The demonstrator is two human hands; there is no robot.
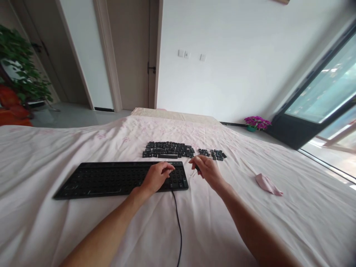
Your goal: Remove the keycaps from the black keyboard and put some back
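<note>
A left hand (157,177) hangs over the right end of a long, flat, rectangular black keyboard (119,180), fingers bent and tips drawn in toward the thumb; whether anything sits between them is too small to tell; a right hand (206,170), just off the keyboard's right edge, pinches a small tool with a dark handle and thin pale wires (193,173) between thumb and fingers; the wires poke out below the right fingertips, near the keyboard's edge but seemingly apart from it.

The keyboard lies directly beneath the left fingers and just left of the right ones, so the left hand is nearer; its long axis runs side to side, most of its length stretching left of all the fingers.

Beyond the fingertips, 2 spreads of loose black plastic keycaps, the larger (169,149) past the left fingers and the smaller (218,154) past the right, narrow the room forward; a thin black cable (179,226) trails nearward from the keyboard, between the hands; the widest room opens rightward of the right fingers, across a pale pink floral cloth cover (236,226), toward a crumpled pink cloth (267,184).
</note>
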